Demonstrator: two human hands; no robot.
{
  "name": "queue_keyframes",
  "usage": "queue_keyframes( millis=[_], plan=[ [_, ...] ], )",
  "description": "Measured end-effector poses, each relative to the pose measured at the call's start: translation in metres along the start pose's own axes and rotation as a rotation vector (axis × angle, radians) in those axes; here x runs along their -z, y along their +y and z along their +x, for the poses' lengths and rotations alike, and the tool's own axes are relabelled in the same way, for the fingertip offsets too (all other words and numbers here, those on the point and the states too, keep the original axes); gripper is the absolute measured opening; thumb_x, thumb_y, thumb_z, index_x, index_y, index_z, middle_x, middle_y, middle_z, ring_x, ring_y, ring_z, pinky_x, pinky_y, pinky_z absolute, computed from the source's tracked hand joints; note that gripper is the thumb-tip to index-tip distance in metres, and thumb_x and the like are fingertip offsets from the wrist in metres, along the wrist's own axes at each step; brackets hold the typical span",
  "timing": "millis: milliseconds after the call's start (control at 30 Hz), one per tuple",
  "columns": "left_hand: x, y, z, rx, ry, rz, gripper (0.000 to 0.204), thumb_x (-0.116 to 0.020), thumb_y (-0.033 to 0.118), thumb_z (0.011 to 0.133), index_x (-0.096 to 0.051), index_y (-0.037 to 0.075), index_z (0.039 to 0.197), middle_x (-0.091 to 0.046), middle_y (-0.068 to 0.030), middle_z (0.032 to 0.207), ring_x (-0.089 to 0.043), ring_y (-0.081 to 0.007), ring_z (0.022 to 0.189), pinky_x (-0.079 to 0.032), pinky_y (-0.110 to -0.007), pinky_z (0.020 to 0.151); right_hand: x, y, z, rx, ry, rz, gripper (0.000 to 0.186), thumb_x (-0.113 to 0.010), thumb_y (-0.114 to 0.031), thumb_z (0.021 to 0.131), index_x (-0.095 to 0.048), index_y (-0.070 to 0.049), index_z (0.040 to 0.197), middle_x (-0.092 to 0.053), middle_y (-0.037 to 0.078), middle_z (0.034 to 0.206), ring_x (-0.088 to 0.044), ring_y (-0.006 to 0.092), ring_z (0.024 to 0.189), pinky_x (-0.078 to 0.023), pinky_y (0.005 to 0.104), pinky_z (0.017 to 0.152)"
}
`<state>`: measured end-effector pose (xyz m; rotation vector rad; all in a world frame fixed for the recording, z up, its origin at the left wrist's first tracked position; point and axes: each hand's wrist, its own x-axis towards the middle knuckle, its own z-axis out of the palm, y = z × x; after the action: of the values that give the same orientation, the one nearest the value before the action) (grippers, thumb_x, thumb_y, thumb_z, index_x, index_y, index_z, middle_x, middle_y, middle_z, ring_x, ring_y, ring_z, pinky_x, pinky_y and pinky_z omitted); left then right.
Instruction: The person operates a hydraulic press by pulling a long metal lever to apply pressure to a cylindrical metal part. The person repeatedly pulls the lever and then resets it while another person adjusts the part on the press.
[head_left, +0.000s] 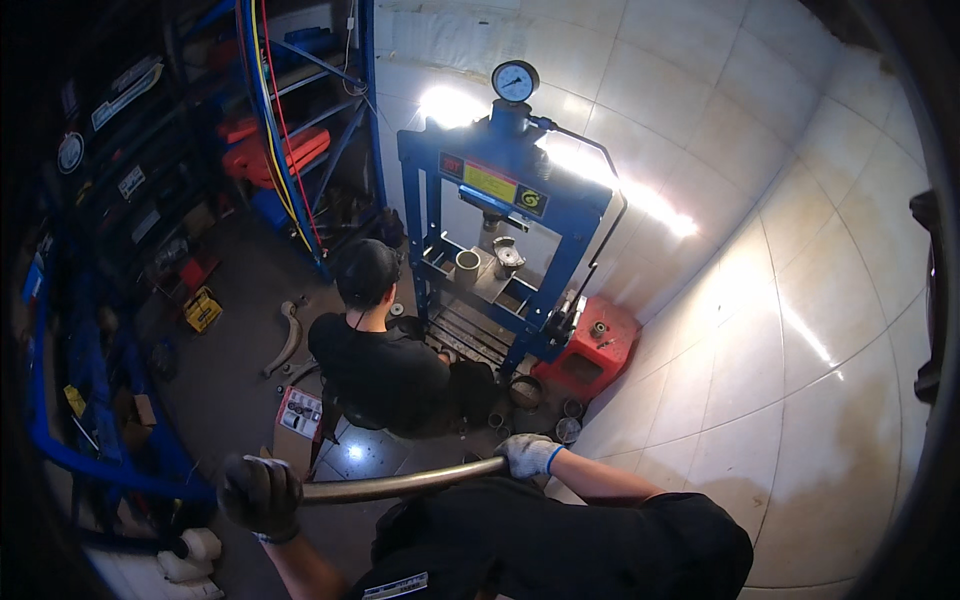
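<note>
A long metal pipe (400, 486) runs across in front of my body, its curve perhaps partly from the lens. My left hand (260, 496), in a dark, soiled glove, is closed around its left end. At its right end, my right hand (527, 456), in a whitish glove with a blue cuff, grips it. Just beyond the pipe a person in a black shirt and cap (380, 375) is low down, back toward me, facing a blue shop press (572, 255). A round sleeve (467, 266) and a metal part (508, 257) stand on the press bed.
A pressure gauge (515, 81) tops the press. Beside its base sits a red stand (590, 352), with several metal rings nearby. A parts case (300, 412) and a curved metal arm (287, 340) lie on the floor. Blue shelving holds red cases (275, 155); a tiled wall bounds the right.
</note>
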<state>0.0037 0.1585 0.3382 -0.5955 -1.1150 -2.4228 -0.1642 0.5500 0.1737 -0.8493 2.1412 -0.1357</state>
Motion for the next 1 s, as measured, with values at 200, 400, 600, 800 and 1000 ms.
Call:
queue_keyframes(
  millis=[200, 400, 600, 800, 1000],
  plan=[
    [-0.016, 0.002, 0.026, 0.012, -0.200, 0.004, 0.037, -0.046, 0.045, 0.105, -0.054, 0.019, 0.081, -0.052, 0.0038, 0.056, -0.049, -0.0094, 0.043, -0.046, -0.030, 0.039, 0.003, -0.002, -0.009, -0.027, 0.008, 0.037, 0.040, -0.064, -0.014, 0.079, -0.069, -0.015, 0.119, -0.070, 0.016, 0.115, -0.065, 0.0336, 0.114, -0.052, 0.0429, 0.096],
    [-0.016, -0.003, 0.030, 0.030, -0.214, -0.049, 0.037, -0.049, 0.043, 0.104, -0.054, 0.018, 0.078, -0.055, 0.0025, 0.057, -0.052, -0.0113, 0.045, -0.049, -0.032, 0.041, -0.002, 0.000, -0.012, -0.014, 0.030, 0.047, 0.044, -0.065, -0.013, 0.078, -0.068, -0.016, 0.122, -0.070, 0.015, 0.119, -0.064, 0.0335, 0.116, -0.051, 0.0434, 0.098],
    [-0.011, -0.007, 0.028, 0.049, -0.236, -0.069, 0.034, -0.049, 0.042, 0.105, -0.054, 0.017, 0.082, -0.054, 0.0022, 0.059, -0.051, -0.0122, 0.046, -0.049, -0.034, 0.043, -0.008, 0.002, -0.012, -0.075, 0.034, 0.084, 0.050, -0.067, -0.014, 0.078, -0.067, -0.018, 0.128, -0.069, 0.015, 0.121, -0.064, 0.0330, 0.117, -0.051, 0.0435, 0.100],
    [-0.006, -0.012, 0.018, 0.058, -0.091, -0.167, 0.041, -0.055, 0.043, 0.102, -0.060, 0.010, 0.079, -0.057, -0.0012, 0.057, -0.056, -0.0153, 0.047, -0.053, -0.037, 0.049, -0.009, 0.002, -0.017, -0.134, 0.034, 0.159, 0.052, -0.067, -0.012, 0.077, -0.067, -0.018, 0.128, -0.069, 0.014, 0.122, -0.064, 0.0325, 0.117, -0.050, 0.0431, 0.100],
    [0.003, -0.009, 0.017, 0.060, -0.172, -0.116, 0.036, -0.049, 0.044, 0.104, -0.058, 0.015, 0.084, -0.057, 0.0001, 0.060, -0.055, -0.0142, 0.050, -0.051, -0.034, 0.047, -0.007, -0.001, -0.017, -0.115, 0.018, 0.150, 0.048, -0.068, -0.015, 0.077, -0.068, -0.017, 0.126, -0.070, 0.014, 0.120, -0.065, 0.0326, 0.116, -0.051, 0.0424, 0.098]
  ],
)
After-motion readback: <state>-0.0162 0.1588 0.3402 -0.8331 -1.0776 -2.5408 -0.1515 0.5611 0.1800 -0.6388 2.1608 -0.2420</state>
